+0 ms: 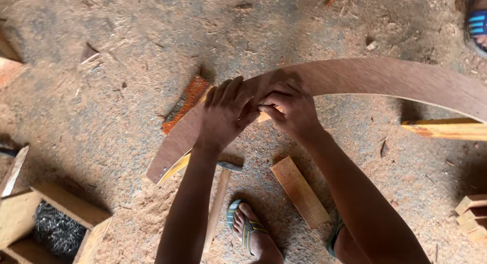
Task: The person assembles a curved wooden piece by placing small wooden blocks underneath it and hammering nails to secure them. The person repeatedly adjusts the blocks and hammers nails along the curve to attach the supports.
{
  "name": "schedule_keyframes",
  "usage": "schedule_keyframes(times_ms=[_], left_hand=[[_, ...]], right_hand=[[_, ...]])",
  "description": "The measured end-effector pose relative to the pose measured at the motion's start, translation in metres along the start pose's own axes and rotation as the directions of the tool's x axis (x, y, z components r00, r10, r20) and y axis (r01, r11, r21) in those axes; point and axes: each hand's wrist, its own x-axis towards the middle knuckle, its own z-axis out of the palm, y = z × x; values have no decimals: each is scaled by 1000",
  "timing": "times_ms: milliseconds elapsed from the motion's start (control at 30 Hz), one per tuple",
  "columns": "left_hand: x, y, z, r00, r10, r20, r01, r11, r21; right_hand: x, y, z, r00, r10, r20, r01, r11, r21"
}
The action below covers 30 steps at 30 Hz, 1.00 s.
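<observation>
Below, two hands, left hand point(225, 111), right hand point(290, 109), one curved plywood strip point(385, 77), one hammer point(219, 198)

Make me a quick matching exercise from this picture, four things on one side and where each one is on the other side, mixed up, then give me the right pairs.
Things:
1. curved plywood strip
2. wooden box of nails
3. hammer
4. short wood block

Places:
A. on the sawdust floor between the two feet
B. bottom left corner
C. under both hands, arching to the right edge
D. below the left hand, handle pointing down

Pairs: 1-C, 2-B, 3-D, 4-A
</observation>
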Motion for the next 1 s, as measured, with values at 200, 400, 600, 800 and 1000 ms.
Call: schedule_keyframes(times_ms=[200, 400, 600, 800, 1000], left_hand=[[-14, -5, 17, 999, 22, -48, -21, 1000, 12], [-11, -3, 22, 995, 53, -84, -48, 997, 67], [-13, -3, 24, 993, 81, -91, -74, 994, 76], [-17, -3, 28, 994, 81, -74, -74, 993, 94], [-17, -6, 29, 992, 96, -88, -84, 988, 132]], right_hand=[[-6, -2, 2, 999, -13, -40, 9, 996, -94], [-20, 7, 0, 994, -22, -110, 35, 992, 119], [-96, 12, 34, 690, 577, -437, -264, 763, 590], [-97, 64, 84, 823, 567, 42, -384, 500, 776], [-85, 94, 82, 876, 469, 116, -398, 565, 723]])
